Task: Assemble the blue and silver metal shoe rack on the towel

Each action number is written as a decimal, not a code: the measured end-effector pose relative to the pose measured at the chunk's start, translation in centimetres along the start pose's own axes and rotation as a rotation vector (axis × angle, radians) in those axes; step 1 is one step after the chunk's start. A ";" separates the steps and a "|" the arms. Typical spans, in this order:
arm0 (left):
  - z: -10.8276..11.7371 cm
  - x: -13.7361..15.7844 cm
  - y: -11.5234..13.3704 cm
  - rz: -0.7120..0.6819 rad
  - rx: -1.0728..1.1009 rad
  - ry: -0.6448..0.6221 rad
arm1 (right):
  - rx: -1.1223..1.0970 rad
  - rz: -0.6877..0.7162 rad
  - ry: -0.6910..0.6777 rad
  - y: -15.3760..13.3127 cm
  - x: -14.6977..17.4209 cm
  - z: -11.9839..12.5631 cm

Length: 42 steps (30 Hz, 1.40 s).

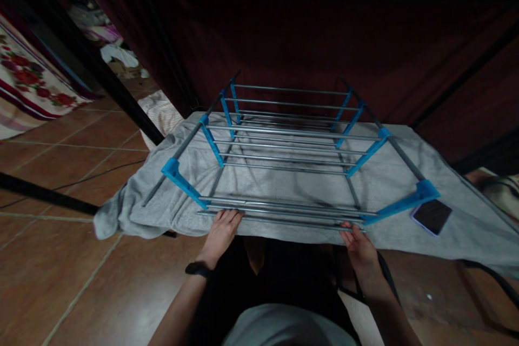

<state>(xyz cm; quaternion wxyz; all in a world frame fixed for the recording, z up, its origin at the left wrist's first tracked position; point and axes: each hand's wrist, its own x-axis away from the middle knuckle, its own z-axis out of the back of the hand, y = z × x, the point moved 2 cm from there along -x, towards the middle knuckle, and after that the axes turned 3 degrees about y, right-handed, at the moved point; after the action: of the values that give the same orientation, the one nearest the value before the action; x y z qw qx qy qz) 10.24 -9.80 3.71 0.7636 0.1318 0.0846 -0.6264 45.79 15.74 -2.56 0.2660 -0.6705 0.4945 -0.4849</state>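
A rack frame of grey metal rods and blue plastic brackets (211,145) lies across the cloth-covered surface. At its front edge runs a loose-looking metal rod (290,221), its left end sticking out past the left front bracket (182,181). My left hand (222,232) is closed over this rod near its left end, fingers curled on top. Near the other end, my right hand (359,243) pinches the same rod between thumb and fingers, close to the right front bracket (399,205). Other rods sit just behind it, parallel.
Grey cloth (146,200) drapes over the surface's edges. A phone (432,217) lies at the right, beside the bracket. Dark upright bars (117,97) stand at the left, and a dark red curtain (275,43) hangs behind. The floor (60,259) is tiled.
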 end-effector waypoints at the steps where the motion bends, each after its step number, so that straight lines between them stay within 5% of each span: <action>1: -0.1 0.0 0.0 0.002 -0.005 0.005 | 0.014 0.002 -0.001 0.0 0.0 0.0; 16: -2.5 1.2 -0.3 0.069 -0.032 0.079 | 0.048 0.011 -0.001 -0.3 0.9 -0.8; 42: -2.5 1.2 0.0 0.109 -0.051 0.102 | 0.035 0.005 0.056 0.1 0.8 -0.7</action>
<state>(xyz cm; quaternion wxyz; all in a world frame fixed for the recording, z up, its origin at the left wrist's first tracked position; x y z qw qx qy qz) 10.52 -10.14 0.96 0.7945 0.1487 0.1322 -0.5738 45.17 15.03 -2.04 0.2648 -0.6505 0.4951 -0.5114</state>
